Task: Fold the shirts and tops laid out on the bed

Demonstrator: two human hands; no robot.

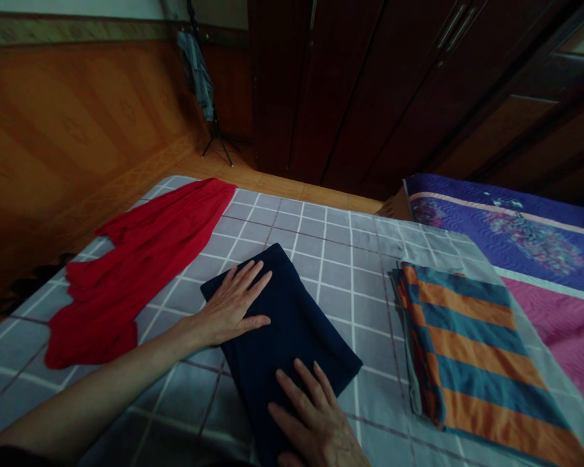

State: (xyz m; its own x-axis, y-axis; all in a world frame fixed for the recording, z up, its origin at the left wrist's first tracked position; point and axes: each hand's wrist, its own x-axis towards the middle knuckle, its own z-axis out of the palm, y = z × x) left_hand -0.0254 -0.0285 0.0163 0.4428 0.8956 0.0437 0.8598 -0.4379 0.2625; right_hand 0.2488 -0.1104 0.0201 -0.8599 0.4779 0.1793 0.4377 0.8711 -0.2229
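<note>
A dark navy cloth [292,311], folded into a flat piece, lies on the grey checked bed cover [340,259]. My left hand [233,301] rests flat on its upper left part, fingers spread. Lower down, my right hand [314,415] touches the cloth near the bottom of the view with its fingers apart. Neither hand grips anything. To the left, a red garment [146,266] is stretched out loosely. On the right sits a folded stack topped by an orange and teal striped cloth [486,350].
A purple and pink bedding surface [530,240] adjoins the bed at the right. Behind the bed stand dark wooden wardrobes [345,91]. A stand with a grey-blue garment [197,74] is in the far left corner, near the orange wall [73,117].
</note>
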